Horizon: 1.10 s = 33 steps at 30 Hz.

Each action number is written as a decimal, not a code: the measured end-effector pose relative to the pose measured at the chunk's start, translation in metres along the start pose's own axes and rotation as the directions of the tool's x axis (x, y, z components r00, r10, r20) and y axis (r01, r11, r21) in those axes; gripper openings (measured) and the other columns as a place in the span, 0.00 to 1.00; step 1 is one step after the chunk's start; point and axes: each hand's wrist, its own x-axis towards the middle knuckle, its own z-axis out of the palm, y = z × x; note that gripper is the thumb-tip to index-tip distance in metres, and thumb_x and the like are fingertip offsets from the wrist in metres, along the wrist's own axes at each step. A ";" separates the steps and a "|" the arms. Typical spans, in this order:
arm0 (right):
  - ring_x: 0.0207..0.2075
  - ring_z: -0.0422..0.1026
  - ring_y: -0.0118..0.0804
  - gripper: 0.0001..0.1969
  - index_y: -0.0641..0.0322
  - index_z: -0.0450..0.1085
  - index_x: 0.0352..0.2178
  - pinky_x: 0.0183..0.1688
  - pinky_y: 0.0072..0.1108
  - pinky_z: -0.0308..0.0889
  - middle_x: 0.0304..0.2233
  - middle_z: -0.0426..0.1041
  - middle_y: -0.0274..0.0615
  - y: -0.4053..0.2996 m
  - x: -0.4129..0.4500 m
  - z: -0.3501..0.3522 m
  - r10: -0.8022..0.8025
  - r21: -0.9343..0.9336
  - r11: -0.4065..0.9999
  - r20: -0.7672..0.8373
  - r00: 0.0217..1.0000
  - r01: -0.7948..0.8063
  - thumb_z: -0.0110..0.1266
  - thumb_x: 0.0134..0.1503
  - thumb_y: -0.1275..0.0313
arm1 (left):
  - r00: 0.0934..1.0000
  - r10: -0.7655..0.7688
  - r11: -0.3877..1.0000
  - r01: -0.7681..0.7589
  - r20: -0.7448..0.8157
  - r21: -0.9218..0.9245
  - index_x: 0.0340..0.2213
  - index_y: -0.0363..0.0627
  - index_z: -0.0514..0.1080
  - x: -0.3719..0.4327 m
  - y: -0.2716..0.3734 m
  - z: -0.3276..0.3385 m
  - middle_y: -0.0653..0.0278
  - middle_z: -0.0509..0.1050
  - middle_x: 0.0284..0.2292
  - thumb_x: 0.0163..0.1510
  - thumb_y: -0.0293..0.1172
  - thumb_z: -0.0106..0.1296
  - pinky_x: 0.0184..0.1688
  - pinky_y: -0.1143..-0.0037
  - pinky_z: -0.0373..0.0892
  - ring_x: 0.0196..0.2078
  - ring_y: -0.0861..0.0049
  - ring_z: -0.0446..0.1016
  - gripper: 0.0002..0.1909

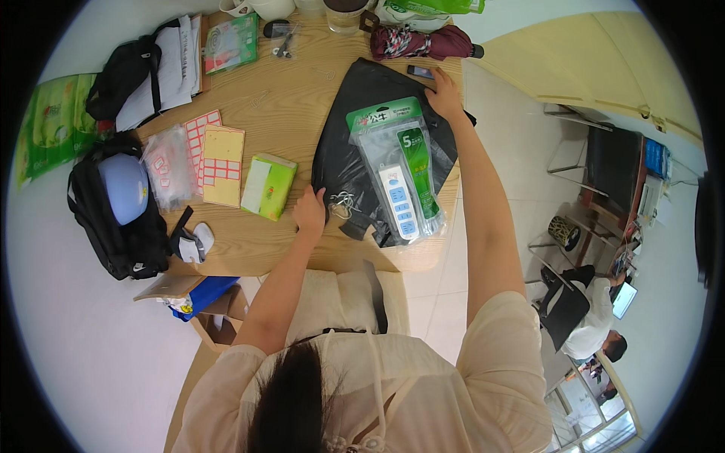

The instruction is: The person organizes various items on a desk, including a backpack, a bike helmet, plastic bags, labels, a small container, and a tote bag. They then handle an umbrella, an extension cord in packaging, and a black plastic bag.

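A black plastic bag (pixel 334 141) lies spread on the wooden table (pixel 283 113). On top of it rests a white power strip (pixel 399 201) with blue sockets, sealed in a clear package with a green header card (pixel 384 113). My left hand (pixel 310 212) has its fingers curled at the near left edge of the bag, pinching it; a dark bit shows beside the fingers. A coil of light string or wire (pixel 342 205) lies just right of that hand. At the far right edge of the bag is my right hand (pixel 446 95), fingers apart, its fingertips close to a small dark device (pixel 420 71).
A green tissue pack (pixel 269 187), label sheets (pixel 224 167) and clear plastic bags (pixel 169 164) lie left. A black backpack (pixel 113 209) is beyond them. A folded maroon umbrella (pixel 425 43) lies at the back. At right, a person (pixel 589 317) sits by a laptop (pixel 624 300).
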 end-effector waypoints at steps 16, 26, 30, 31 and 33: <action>0.46 0.50 0.47 0.46 0.53 0.42 0.48 0.45 0.34 0.45 0.45 0.50 0.49 -0.097 -0.203 -0.023 0.218 -0.249 0.955 0.206 0.954 -0.164 0.59 0.25 0.62 | 0.987 -0.040 0.967 -0.001 -0.155 -0.253 0.39 0.41 0.56 -0.044 -0.034 -0.005 0.50 0.60 0.38 0.43 0.38 0.44 0.35 0.69 0.60 0.38 0.59 0.61 0.22; 0.34 0.57 0.43 0.49 0.49 0.43 0.48 0.37 0.28 0.50 0.31 0.56 0.45 -0.091 -0.209 -0.012 0.240 -0.327 0.931 0.220 0.946 -0.160 0.59 0.20 0.68 | 0.811 0.547 0.816 -0.572 -0.208 -0.082 0.44 0.54 0.54 0.002 0.020 -0.003 0.57 0.49 0.46 0.39 0.31 0.46 0.45 0.67 0.51 0.47 0.61 0.49 0.27; 0.35 0.57 0.42 0.48 0.45 0.42 0.48 0.37 0.29 0.50 0.32 0.57 0.44 -0.093 -0.208 -0.011 0.235 -0.312 0.936 0.200 0.951 -0.166 0.60 0.22 0.69 | 0.724 0.687 0.726 -0.678 -0.066 0.119 0.45 0.60 0.51 0.040 0.032 -0.003 0.58 0.46 0.48 0.41 0.33 0.45 0.46 0.64 0.51 0.49 0.59 0.47 0.27; 0.35 0.57 0.42 0.48 0.45 0.42 0.48 0.37 0.29 0.50 0.32 0.57 0.44 -0.092 -0.212 -0.011 0.229 -0.312 0.936 0.192 0.954 -0.162 0.60 0.22 0.69 | 0.741 0.671 0.732 -0.666 0.011 0.145 0.45 0.62 0.49 0.046 0.030 0.001 0.59 0.45 0.48 0.42 0.34 0.44 0.45 0.63 0.51 0.50 0.59 0.46 0.27; 0.34 0.57 0.40 0.44 0.43 0.43 0.48 0.36 0.28 0.48 0.31 0.56 0.43 -0.090 -0.222 -0.010 0.217 -0.233 0.954 0.102 0.971 -0.189 0.58 0.26 0.70 | 0.729 0.684 0.711 -0.670 0.008 0.216 0.46 0.58 0.47 0.054 0.029 0.009 0.57 0.45 0.48 0.42 0.35 0.44 0.44 0.66 0.55 0.49 0.60 0.48 0.29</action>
